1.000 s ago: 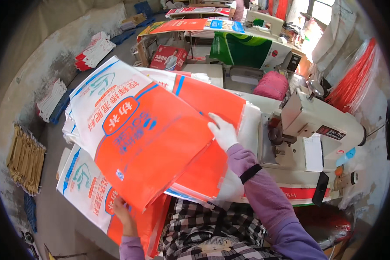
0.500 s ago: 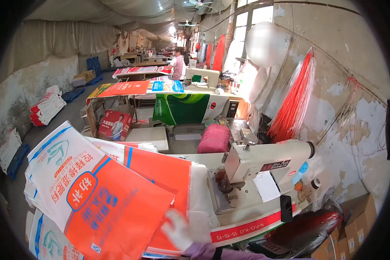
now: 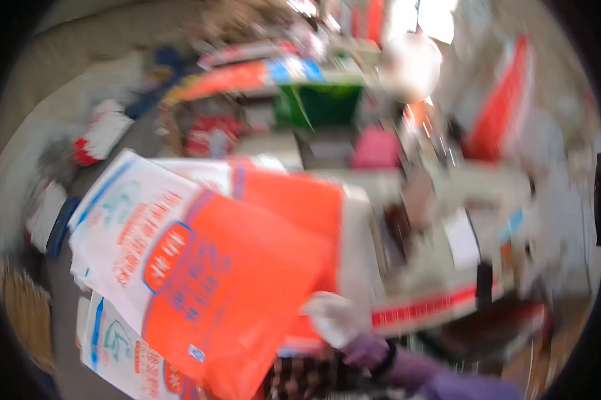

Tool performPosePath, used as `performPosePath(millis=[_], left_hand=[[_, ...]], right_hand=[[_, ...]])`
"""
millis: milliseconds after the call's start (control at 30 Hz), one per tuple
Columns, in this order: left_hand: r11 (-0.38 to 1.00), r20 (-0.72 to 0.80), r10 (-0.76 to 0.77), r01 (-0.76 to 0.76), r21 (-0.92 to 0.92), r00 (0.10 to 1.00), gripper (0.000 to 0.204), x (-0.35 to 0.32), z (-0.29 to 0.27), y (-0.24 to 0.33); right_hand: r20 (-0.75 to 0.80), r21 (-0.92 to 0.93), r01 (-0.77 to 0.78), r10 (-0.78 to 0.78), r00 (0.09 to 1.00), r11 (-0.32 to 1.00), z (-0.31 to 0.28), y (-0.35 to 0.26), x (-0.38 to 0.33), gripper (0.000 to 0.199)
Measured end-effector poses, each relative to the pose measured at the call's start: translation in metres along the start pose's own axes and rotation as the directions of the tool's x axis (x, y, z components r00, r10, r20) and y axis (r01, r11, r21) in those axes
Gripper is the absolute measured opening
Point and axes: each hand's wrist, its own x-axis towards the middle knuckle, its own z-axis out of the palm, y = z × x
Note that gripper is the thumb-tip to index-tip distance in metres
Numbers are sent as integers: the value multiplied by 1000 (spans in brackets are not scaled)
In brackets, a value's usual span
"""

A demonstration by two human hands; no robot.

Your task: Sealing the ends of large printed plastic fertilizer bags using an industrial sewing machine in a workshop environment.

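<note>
A large white-and-orange printed woven sack (image 3: 247,287) lies tilted across the left of the sewing table, over more sacks of the same kind. My right hand (image 3: 330,319), in a white glove, is beside the sack's right edge. Motion blurs its fingers, so I cannot see whether they touch or grip the sack. My left hand does not show. Another orange sack (image 3: 294,193) lies flat beneath, and the corner of a white one (image 3: 114,340) hangs out at the lower left.
The cream sewing machine (image 3: 417,197) stands on the table right of the sacks, strongly blurred. A white paper (image 3: 462,239) and a dark phone (image 3: 484,283) lie near it. Pink twine (image 3: 375,148) sits beyond, and red strands (image 3: 504,107) hang on the wall. Bundled sacks (image 3: 104,131) lie far left.
The head view has swung, so the scene sits further right and higher, now blurred. My right hand remains near the sack's right edge. A dark patterned cloth has come into view at the bottom.
</note>
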Motion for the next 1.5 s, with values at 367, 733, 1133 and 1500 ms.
performPosePath(millis=[367,733,1133,1500], left_hand=[[993,-202,89,-71,92,975,26,-4,-30,-77],[915,-480,72,134,381,875,29,-135,-179,-145],[808,-506,-386,547,219,771,36,-61,-193,-179],[371,746,653,-914,-161,133,41,-63,209,82]], right_hand=[[216,-364,378,-318,923,851,-13,40,51,30],[644,-311,80,148,751,947,152,160,-92,39],[436,-587,234,59,898,775,151,173,-120,23],[927,-10,509,-183,327,861,-52,-50,-64,18]])
